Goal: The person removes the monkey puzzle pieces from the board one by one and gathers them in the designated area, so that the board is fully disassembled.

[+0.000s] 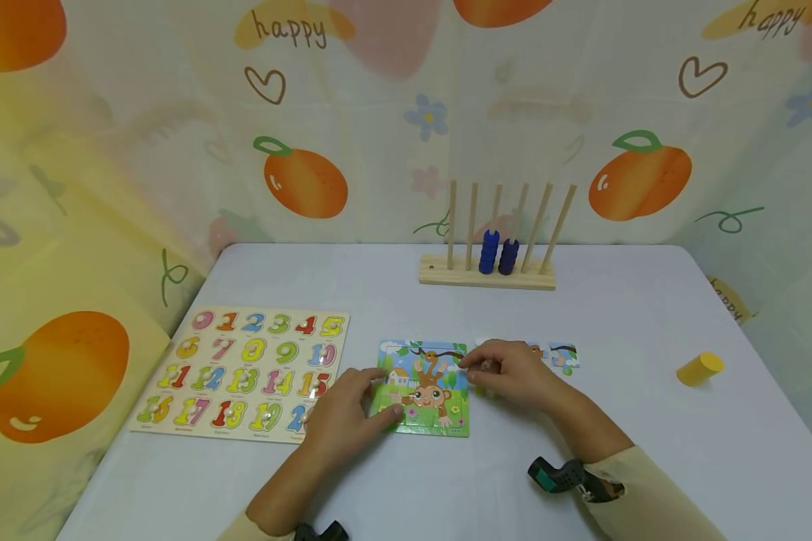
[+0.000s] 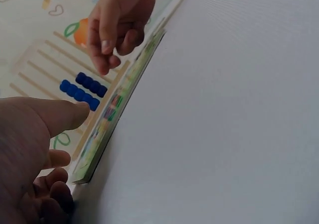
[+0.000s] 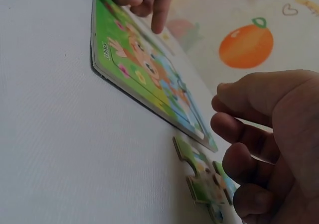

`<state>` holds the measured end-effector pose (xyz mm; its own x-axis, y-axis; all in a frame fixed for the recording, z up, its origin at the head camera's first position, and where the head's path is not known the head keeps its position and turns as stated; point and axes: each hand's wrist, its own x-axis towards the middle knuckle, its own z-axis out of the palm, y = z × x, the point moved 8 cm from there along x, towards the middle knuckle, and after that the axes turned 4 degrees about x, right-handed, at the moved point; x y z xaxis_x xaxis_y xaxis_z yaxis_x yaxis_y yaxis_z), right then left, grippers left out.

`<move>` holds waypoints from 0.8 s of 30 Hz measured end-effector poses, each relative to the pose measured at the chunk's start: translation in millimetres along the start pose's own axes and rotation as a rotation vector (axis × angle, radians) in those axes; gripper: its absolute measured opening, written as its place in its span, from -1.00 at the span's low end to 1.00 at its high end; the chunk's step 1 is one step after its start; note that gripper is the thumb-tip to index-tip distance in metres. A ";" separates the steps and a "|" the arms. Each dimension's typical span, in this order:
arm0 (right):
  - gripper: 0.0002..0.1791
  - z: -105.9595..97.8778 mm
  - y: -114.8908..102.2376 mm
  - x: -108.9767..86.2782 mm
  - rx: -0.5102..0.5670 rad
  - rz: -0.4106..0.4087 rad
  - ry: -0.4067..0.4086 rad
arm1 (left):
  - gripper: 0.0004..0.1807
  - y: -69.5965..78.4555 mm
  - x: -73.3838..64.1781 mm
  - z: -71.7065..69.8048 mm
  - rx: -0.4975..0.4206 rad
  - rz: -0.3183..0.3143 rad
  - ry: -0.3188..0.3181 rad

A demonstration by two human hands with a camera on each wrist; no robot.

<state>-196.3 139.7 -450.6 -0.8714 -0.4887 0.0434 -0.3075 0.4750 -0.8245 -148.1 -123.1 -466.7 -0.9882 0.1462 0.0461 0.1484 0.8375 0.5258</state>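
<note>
A monkey jigsaw puzzle lies in its flat tray on the table. My left hand is at its left side, thumb over the lower left part and index fingertip right at the left edge. Across from it, my right hand hovers by the upper right edge with bent fingers, and no piece shows between them. Loose puzzle pieces lie beside the tray under the right hand, which partly hides them. One more loose piece shows past that hand, with a branch on it.
A number board with knobbed numerals lies to the left, partly behind my left hand. At the back stands a wooden peg abacus with blue beads on two pegs. A yellow cylinder is at the right.
</note>
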 end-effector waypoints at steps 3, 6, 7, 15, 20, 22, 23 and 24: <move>-0.80 5.8 -4.5 3.7 0.030 -0.028 -0.050 | -0.34 3.8 2.0 3.2 0.025 0.019 0.004; -0.77 11.8 -7.3 8.0 0.048 -0.037 -0.092 | -0.31 6.6 3.6 6.8 0.053 0.030 -0.008; -0.77 13.5 -7.9 9.7 0.050 -0.037 -0.101 | -0.29 7.6 3.8 7.4 0.057 0.031 -0.012; -0.70 24.1 -12.3 21.0 0.083 -0.073 -0.168 | -0.30 14.1 6.8 11.4 0.072 0.060 -0.022; -0.68 30.6 -16.3 26.1 0.076 -0.075 -0.203 | -0.30 15.7 8.5 12.9 0.093 0.083 -0.020; -0.67 31.7 -18.5 28.3 0.065 -0.067 -0.202 | -0.29 15.5 9.1 12.9 0.102 0.082 -0.015; -0.67 32.3 -19.9 29.6 0.062 -0.065 -0.203 | -0.29 15.5 9.5 13.0 0.105 0.080 -0.014; -0.67 32.7 -21.5 30.8 0.058 -0.064 -0.202 | -0.29 15.3 9.9 13.3 0.109 0.078 -0.014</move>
<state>-204.1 90.5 -449.9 -0.7545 -0.6562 -0.0127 -0.3321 0.3984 -0.8550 -155.2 -101.8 -469.5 -0.9729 0.2200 0.0711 0.2290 0.8752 0.4260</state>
